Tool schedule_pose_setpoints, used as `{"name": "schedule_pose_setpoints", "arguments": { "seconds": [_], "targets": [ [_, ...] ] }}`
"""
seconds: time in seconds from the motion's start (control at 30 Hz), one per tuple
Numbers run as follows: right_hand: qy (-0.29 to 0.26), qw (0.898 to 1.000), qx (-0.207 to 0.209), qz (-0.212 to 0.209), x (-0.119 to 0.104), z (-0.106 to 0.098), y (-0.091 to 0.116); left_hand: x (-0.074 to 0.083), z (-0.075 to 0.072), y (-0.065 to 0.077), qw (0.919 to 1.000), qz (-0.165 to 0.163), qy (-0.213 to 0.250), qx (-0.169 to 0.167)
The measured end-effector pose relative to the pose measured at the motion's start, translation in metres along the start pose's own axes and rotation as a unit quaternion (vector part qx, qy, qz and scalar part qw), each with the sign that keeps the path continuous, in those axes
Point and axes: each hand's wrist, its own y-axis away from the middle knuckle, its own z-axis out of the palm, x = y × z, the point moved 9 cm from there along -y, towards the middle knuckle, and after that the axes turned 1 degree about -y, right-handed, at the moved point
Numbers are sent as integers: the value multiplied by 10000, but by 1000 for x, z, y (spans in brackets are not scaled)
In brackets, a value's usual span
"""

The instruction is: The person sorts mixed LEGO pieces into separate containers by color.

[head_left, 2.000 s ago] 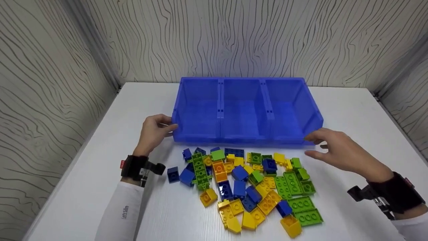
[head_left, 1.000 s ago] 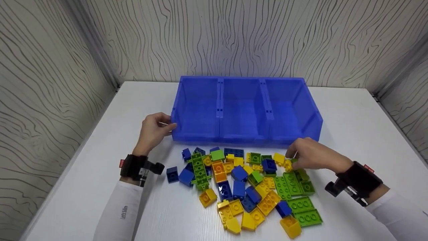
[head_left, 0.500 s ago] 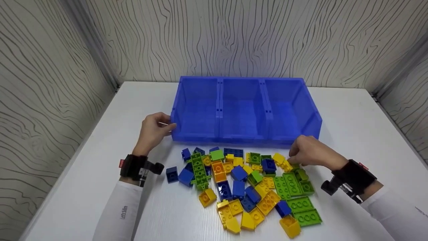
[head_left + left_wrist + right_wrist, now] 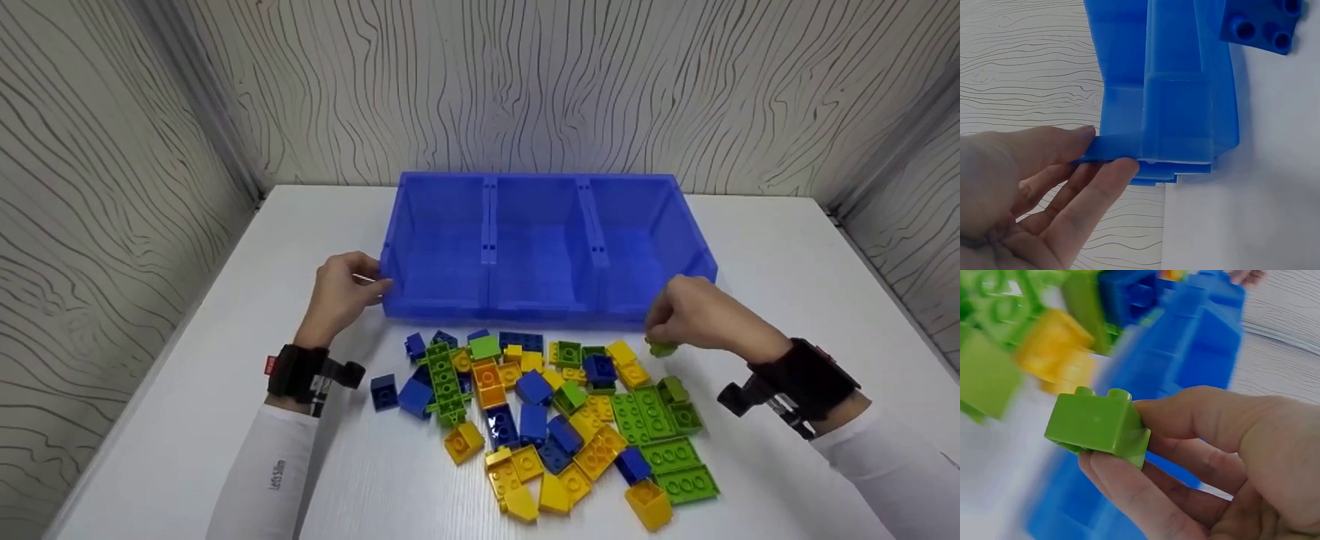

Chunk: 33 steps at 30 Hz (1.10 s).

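A blue bin with three compartments (image 4: 544, 309) stands at the back of the table, its front low. My left hand (image 4: 341, 296) pinches the bin's left side wall between thumb and fingers, as the left wrist view also shows. My right hand (image 4: 697, 315) pinches a small green building block (image 4: 1092, 422) with studs, just in front of the bin's right compartment. In the head view most of that green block (image 4: 661, 348) is hidden under the fingers. Green, yellow and blue building blocks (image 4: 532, 424) lie loose between my two arms.
Long green blocks (image 4: 679, 484) lie on the right of the pile, a dark blue block (image 4: 384, 391) at its left edge. The white table (image 4: 232, 300) meets wood-patterned walls (image 4: 525, 90) behind and on both sides.
My right hand has come from the bin's front right corner to the pile, gripped the green block and lifted it back toward the bin. My left hand keeps its hold.
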Motion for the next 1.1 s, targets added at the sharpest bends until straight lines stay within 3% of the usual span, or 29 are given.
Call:
{"name": "schedule_pose_setpoints", "arguments": {
  "seconds": [0.2,0.47,0.63,0.8,0.97,1.1],
  "targets": [
    [289,9981,539,-71,-12,-38,-14,5,-3,0,10000,46,-69,33],
    [631,9924,1056,-80,-4,-72,-63,4,-1,1,10000,29,14,15],
    [678,9916,1103,-74,16,-68,-92,4,3,2,10000,-14,67,-4],
    [717,9945,737,212,40,-50,-110,5,7,6,9999,18,102,-61],
    [812,9948,440,419,48,-39,-114,5,9,7,9999,55,66,-63],
    [902,9938,594,253,36,-48,-105,7,7,7,10000,96,-25,0]
  ]
}}
